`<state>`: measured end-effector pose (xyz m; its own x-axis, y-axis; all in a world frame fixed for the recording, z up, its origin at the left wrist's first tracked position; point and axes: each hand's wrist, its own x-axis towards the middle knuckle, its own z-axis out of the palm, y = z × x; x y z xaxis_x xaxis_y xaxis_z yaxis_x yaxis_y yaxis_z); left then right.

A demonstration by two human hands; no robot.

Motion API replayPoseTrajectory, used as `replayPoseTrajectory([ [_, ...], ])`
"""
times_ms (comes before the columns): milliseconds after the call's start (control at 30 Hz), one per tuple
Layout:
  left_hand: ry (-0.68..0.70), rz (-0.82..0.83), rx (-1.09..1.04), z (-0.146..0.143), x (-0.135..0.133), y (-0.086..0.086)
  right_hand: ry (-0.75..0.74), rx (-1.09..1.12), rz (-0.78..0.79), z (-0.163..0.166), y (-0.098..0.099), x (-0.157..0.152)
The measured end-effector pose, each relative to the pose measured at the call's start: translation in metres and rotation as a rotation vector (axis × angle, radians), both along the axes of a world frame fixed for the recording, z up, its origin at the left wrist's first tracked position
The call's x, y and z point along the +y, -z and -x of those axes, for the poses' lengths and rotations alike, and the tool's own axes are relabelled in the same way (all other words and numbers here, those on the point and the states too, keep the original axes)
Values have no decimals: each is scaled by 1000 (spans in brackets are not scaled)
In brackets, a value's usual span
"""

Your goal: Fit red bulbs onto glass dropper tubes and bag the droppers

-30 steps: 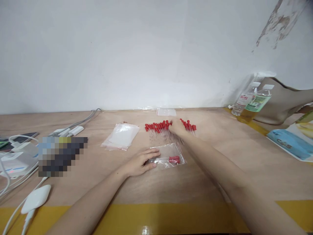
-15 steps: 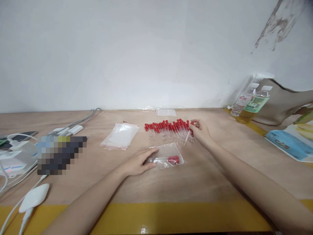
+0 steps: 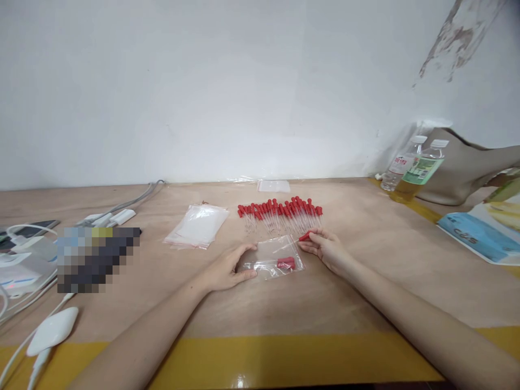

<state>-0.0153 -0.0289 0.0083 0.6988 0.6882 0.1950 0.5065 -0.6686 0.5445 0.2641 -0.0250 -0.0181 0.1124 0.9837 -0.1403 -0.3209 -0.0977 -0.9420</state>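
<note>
Head view: nearest runs a glossy yellow band (image 3: 227,357) along the front edge of the wood-toned counter (image 3: 252,314), with a white adapter (image 3: 52,327) and its cord at the left, partly over the band. Beyond it, both hands are around a clear zip bag (image 3: 273,250) lying flat. The left hand (image 3: 227,268) is spread, thumb and fingers apart, touching the bag at its left end. Inside the bag, bunched red bulbs (image 3: 286,263) lie toward the right, with clear stems pointing left. The right hand (image 3: 329,250), just beside the bag's right end, is pinching a red-bulbed dropper (image 3: 305,236) between thumb and fingers; its thin stem points left over the bag, and whether it touches the plastic I cannot tell.

Just past the bag, a row of droppers (image 3: 280,208) lies side by side, red bulbs toward the wall and stems toward the person. Left of the row is a stack of empty bags (image 3: 197,225), slightly fanned. Well to the right lies a blue packet (image 3: 475,235). Farther back, a small flat bag (image 3: 274,186) lies near the wall (image 3: 227,97), while two bottles (image 3: 424,170) stand at the right, beside a grey-brown bag (image 3: 450,168).
</note>
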Motion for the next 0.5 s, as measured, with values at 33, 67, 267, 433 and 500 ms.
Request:
replayPoseTrajectory([
  [33, -2, 1, -8, 0, 0, 0, -70, -54, -18, 1, 1, -2],
  [67, -3, 4, -14, 0, 0, 0, -142, -133, -45, 1, 2, -4],
  [267, -12, -50, 3, 0, 2, 2, -255, -702, -330, 4, 5, -3],
  [433, 4, -45, -11, 0, 4, 3, -248, -914, -435, 3, 2, 4],
  [500, 12, -45, -19, -1, 4, 3, -279, -909, -453, 5, 1, 4],
])
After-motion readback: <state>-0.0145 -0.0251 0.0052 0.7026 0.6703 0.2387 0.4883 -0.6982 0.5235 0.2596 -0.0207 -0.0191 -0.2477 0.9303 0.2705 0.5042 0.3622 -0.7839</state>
